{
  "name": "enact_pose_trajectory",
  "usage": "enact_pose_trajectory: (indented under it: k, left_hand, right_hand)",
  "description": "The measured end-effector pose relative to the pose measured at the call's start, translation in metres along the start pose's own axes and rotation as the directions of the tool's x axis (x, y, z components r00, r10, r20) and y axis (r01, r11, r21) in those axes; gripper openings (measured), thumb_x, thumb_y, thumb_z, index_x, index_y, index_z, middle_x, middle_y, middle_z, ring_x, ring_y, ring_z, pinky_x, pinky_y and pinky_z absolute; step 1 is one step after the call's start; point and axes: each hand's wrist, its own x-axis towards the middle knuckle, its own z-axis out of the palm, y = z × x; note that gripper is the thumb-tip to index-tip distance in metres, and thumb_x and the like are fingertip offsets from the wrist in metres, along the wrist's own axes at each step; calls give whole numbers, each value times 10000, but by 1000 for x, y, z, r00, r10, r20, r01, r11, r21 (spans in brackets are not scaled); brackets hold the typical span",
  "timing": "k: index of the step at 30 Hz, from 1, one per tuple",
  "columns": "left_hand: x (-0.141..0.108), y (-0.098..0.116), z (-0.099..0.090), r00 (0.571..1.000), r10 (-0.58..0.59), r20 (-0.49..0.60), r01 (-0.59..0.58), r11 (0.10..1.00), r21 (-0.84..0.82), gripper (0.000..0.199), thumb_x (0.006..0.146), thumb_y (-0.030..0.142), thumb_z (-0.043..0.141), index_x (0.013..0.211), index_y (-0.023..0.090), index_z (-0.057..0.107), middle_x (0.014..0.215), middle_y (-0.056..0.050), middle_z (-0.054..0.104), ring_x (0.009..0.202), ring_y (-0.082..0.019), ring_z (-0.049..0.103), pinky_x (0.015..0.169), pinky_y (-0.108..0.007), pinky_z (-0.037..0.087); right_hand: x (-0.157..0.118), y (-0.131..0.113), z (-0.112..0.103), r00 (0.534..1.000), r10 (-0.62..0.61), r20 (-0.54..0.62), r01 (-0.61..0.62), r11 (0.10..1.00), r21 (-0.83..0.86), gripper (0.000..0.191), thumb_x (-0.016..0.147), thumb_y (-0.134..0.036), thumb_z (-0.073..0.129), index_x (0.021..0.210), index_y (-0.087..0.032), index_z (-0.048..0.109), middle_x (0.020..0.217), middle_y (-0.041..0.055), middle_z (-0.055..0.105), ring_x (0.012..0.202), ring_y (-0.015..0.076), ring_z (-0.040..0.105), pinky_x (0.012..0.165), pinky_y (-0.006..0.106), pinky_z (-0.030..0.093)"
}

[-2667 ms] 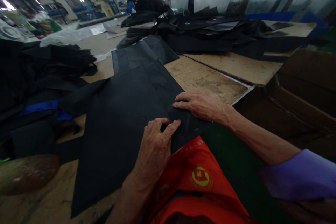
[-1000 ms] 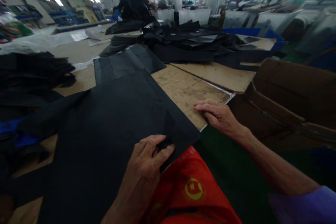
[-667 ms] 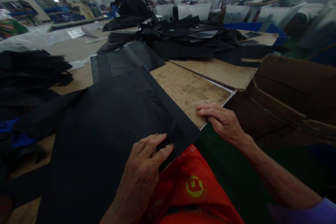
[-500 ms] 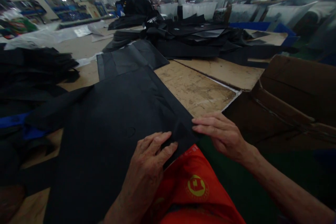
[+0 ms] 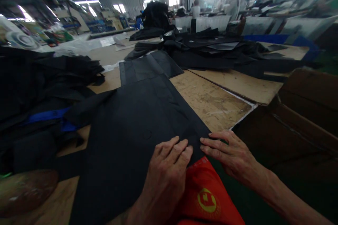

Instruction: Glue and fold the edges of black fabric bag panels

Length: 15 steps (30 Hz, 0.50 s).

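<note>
A large black fabric sheet (image 5: pixel 124 140) lies on the table before me, its surface slightly creased near my hands. On its near right part rests my left hand (image 5: pixel 169 168), palm down with the fingers lightly bent and touching the fabric. My right hand (image 5: pixel 232 151) is at the sheet's right corner, fingers stretched out with their tips on the edge. Neither hand is gripped round anything. Below them shows a red apron (image 5: pixel 207 182) with a yellow round emblem. Another dark sheet (image 5: pixel 148 66) lies just beyond, partly beneath the first.
Piles of black fabric lie at the left (image 5: pixel 47 77) and across the back (image 5: pixel 211 52). A cardboard box (image 5: pixel 306 112) stands at the right beside the wooden tabletop (image 5: pixel 208 98). A brownish rounded object (image 5: pixel 29 191) sits front left. People and white bins (image 5: pixel 211 23) are farther off.
The view has turned left, so the scene sits farther right and lower. My left hand's fingers are closer together and nearer my right hand. The sheet looks much the same.
</note>
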Motion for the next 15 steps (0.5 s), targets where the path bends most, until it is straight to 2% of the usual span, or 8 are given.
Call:
enact_pose_trajectory:
  k: [3,4,6,9,13,15]
  left_hand:
    - [0,9,7,997,67,24,-68,997,38,316,883,217,423,1142,155,595,1194,-32,630,1103,-211,567,879,-352,481]
    - [-2,10,11,997,83,2,-83,995,60,317,892,270,425,1132,160,600,1193,-31,631,1098,-205,572,878,-342,477]
    - [-6,12,22,990,100,-104,-89,990,106,329,904,346,412,1093,173,619,1176,-25,641,1079,-187,583,877,-317,463]
    - [-9,8,36,945,130,-301,-87,984,153,343,921,379,372,997,193,650,1088,-5,679,1022,-155,603,869,-284,436]
    - [-5,3,43,890,154,-429,-76,978,195,372,933,402,346,902,208,662,973,21,705,924,-127,626,814,-259,426]
    - [-3,2,44,867,153,-474,-59,976,208,405,944,414,317,862,213,659,930,35,709,881,-114,633,781,-254,429]
  right_hand:
    - [-1,0,2,1000,-10,-25,9,999,-42,386,864,-27,384,1122,-217,599,1179,7,647,1091,224,518,882,421,391]
    - [-2,1,3,999,-16,-29,15,998,-57,382,870,-36,382,1122,-223,601,1176,2,648,1091,221,518,885,417,387]
    - [-3,2,6,998,-45,-45,42,996,-77,354,887,-71,388,1120,-225,606,1174,0,650,1092,218,514,896,407,375]
    - [-5,5,11,993,-100,-63,92,989,-113,299,913,-159,405,1116,-221,616,1175,-2,650,1099,219,504,913,393,352]
    - [-4,10,10,990,-111,-89,95,980,-172,307,936,-252,376,1122,-266,620,1158,-25,658,1088,212,521,923,391,347]
    - [-7,13,10,984,-170,-61,153,964,-216,304,923,-271,406,1140,-282,618,1175,-48,647,1073,199,538,908,360,366]
